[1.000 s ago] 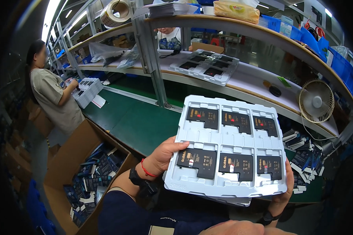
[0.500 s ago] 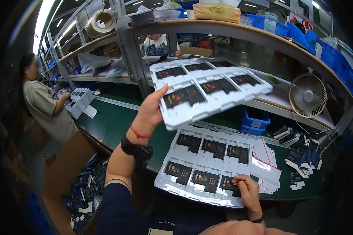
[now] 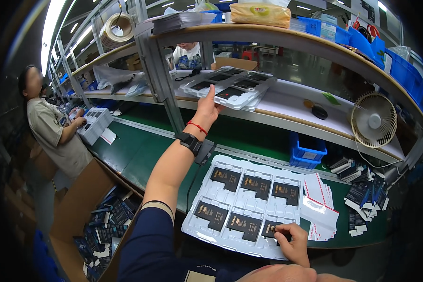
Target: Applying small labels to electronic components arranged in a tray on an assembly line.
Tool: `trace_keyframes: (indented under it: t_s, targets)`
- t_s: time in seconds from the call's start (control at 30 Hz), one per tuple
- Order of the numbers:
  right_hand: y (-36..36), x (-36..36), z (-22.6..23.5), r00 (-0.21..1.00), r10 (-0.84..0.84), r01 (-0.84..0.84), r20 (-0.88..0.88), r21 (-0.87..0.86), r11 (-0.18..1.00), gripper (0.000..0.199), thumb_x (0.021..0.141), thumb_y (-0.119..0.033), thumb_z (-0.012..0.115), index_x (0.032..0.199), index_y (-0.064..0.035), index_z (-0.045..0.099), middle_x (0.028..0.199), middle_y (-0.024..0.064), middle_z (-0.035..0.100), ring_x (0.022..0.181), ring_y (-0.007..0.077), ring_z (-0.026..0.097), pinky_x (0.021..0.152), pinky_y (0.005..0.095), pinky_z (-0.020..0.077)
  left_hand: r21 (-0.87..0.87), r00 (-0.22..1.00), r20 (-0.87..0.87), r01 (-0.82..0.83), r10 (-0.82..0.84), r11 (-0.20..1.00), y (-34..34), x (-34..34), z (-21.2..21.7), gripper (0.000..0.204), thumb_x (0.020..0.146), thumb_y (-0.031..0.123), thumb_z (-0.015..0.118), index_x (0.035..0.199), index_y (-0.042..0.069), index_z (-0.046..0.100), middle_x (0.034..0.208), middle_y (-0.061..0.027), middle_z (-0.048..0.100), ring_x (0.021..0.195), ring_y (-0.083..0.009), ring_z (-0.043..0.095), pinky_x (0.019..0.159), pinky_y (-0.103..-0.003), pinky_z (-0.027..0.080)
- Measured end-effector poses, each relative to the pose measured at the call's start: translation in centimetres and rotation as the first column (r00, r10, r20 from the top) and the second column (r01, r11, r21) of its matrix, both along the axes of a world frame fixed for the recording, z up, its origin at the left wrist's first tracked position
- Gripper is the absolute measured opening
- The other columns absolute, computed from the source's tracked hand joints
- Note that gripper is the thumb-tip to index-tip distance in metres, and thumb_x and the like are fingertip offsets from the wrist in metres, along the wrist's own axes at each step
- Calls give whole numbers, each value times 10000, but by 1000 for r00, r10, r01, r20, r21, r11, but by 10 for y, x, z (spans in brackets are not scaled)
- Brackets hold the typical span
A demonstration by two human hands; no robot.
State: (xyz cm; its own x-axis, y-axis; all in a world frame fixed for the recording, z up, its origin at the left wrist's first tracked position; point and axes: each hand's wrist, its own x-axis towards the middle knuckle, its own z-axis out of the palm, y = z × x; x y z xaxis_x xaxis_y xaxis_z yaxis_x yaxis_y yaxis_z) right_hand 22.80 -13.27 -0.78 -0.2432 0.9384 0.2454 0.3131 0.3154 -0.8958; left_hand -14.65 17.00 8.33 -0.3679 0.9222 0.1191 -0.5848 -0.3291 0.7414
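Observation:
My left hand [image 3: 208,107] reaches up to the shelf and grips the near edge of a white plastic tray [image 3: 264,87], thumb on top. That tray carries several black phone batteries, and what looks like another tray lies under it. A second white tray [image 3: 219,240] rests on the green bench, with several flat black batteries in its compartments. At its near right compartment, my right hand [image 3: 293,242] is closed, with thumb and fingers pinching the edge of a phone battery [image 3: 269,229], which still lies in the compartment.
White sheets with red-dotted edges [image 3: 320,207] lie right of the bench tray, near dark small boxes [image 3: 362,197]. Behind are a blue bin [image 3: 308,149] and a fan [image 3: 374,120]. A carton [image 3: 70,221] of boxes stands lower left. One person [image 3: 56,122] works at left, another [image 3: 187,56] beyond the shelf.
My left hand has carried the upper tray forward and away from me, from above the bench to the shelf. My right hand stays at the same battery. The person at left has raised their head.

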Motion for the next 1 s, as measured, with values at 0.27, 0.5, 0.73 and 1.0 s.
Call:
trace_keyframes:
  t_s: [0.27,0.5,0.73,1.0]
  targets:
    - [-1,-1,7,1000,-4,4,18,-3,1000,158,755,-38,733,898,8,685,796,109,681,736,220,648,669,304,502,-450,762,-602,-78,-238,890,-49,1,-6,605,887,640,560,794,42,571,560,-60,532,451,-196,540,420,-311,428]
    - [2,-1,8,998,0,-3,61,42,999,155,750,-38,738,890,4,684,789,109,681,728,231,647,664,306,498,723,-420,-616,34,667,690,-46,15,-11,438,907,397,622,1268,152,585,1324,-172,508,1256,-378,425,1071,-508,279]
    - [3,0,6,998,-7,4,60,47,999,150,745,-43,739,881,-2,690,789,109,684,728,237,649,667,317,490,590,-381,-741,24,553,807,-1,20,-14,422,920,449,579,1219,154,621,1235,-161,583,1217,-340,483,1067,-494,266]
    - [3,1,7,997,-6,0,78,82,997,149,744,-52,740,878,-9,691,798,104,690,734,243,649,675,318,487,632,-378,-704,53,601,773,4,29,-19,449,875,473,632,1204,167,641,1181,-149,607,1143,-303,512,1032,-467,293]
